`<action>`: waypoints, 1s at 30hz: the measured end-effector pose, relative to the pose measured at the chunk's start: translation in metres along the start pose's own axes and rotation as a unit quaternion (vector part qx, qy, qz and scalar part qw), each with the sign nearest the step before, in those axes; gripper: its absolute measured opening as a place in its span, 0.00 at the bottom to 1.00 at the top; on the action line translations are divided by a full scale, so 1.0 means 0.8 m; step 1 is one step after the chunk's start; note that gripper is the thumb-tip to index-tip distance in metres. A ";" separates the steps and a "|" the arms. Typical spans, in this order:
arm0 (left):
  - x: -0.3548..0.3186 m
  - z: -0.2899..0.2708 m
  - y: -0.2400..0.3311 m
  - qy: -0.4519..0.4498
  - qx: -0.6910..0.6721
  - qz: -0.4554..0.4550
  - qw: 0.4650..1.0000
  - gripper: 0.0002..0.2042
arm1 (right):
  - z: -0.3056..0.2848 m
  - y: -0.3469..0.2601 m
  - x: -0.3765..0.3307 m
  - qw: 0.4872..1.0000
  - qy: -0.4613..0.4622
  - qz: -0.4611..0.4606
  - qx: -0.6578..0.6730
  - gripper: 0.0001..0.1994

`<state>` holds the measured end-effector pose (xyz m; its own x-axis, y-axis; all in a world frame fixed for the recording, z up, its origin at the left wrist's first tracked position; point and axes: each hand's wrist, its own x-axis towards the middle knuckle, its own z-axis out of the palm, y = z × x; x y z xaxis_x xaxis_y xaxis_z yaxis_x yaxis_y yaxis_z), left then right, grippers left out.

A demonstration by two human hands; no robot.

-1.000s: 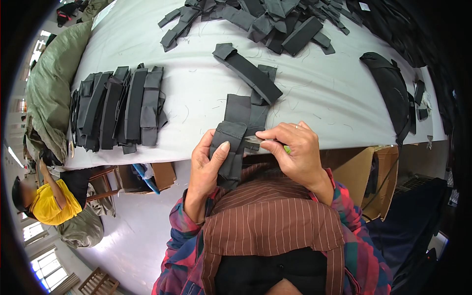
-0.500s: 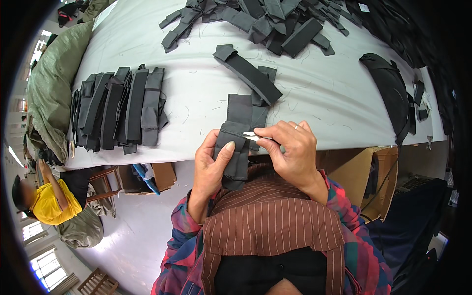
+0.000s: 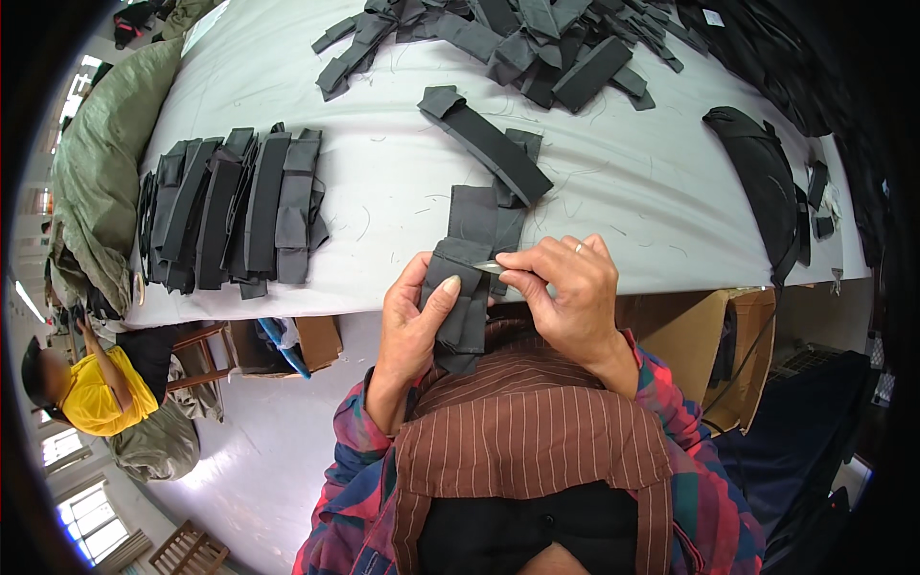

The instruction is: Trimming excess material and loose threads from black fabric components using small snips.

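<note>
At the table's near edge, my left hand [image 3: 413, 311] pinches a dark grey fabric strip [image 3: 462, 311], its thumb lying on top. My right hand [image 3: 565, 292] grips small thread snips [image 3: 491, 267] between thumb and fingers. The pale pointed blades look closed and touch the strip beside a stitched seam. Most of the snips' handle is hidden in my fingers. Just beyond, another dark strip [image 3: 494, 149] lies slantwise over a further grey piece [image 3: 522, 144].
Stacked dark strips [image 3: 235, 211] stand in a row at the left of the white-covered table [image 3: 364, 153]. A loose pile of strips [image 3: 546, 43] covers the far side. Black fabric pieces [image 3: 752, 172] lie right. A cardboard box [image 3: 695, 335] sits below; a person in yellow [image 3: 110, 393] is at far left.
The snips' blades, apart before, have come together at the seam. The strip in my left hand has shifted very slightly to the right.
</note>
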<state>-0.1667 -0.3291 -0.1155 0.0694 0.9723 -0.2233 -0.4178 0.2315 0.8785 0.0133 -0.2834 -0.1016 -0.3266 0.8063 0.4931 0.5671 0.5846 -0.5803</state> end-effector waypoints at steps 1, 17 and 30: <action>0.000 0.000 0.000 0.000 0.000 0.000 1.000 0.11 | 0.000 0.001 0.001 0.999 -0.017 0.022 0.021 0.06; -0.002 -0.001 -0.001 -0.052 0.020 -0.045 0.997 0.11 | 0.008 0.009 0.004 0.999 -0.029 -0.012 0.042 0.06; -0.002 -0.009 -0.005 -0.057 0.143 0.025 0.988 0.08 | 0.004 0.015 -0.004 0.952 -0.037 0.152 0.264 0.06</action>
<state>-0.1717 -0.3319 -0.1217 0.1643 0.9761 -0.1419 -0.1512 0.1671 0.9743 0.0184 -0.2792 -0.1123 -0.2725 0.9379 0.2146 0.1910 0.2713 -0.9434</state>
